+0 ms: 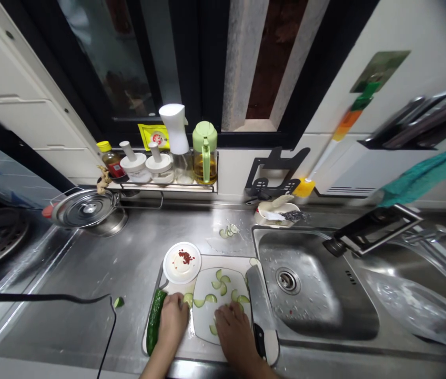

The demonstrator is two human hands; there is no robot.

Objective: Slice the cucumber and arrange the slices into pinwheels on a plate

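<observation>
My left hand (173, 317) is closed, fingers curled down on the cutting board (187, 345). Its fingertips are hidden beside a pale green cucumber slice (188, 299), so what they hold cannot be made out. Just left of that hand lies a whole dark green cucumber (154, 321). My right hand (231, 326) rests with fingers spread and slightly bent over a white plate (203, 279). Several half-moon cucumber slices (223, 289) lie scattered on this plate, some near the right fingertips. A cleaver (260, 305) with a black handle lies along the board's right side.
A round white dish (181, 266) holds red chopped bits. The sink (317, 295) is to the right, with a plastic bag (412, 305) beyond. Thin slices (229, 230) lie behind the board; a cucumber end (119, 302) is at left. Seasoning jars (160, 167) and a pot (107, 221) stand behind.
</observation>
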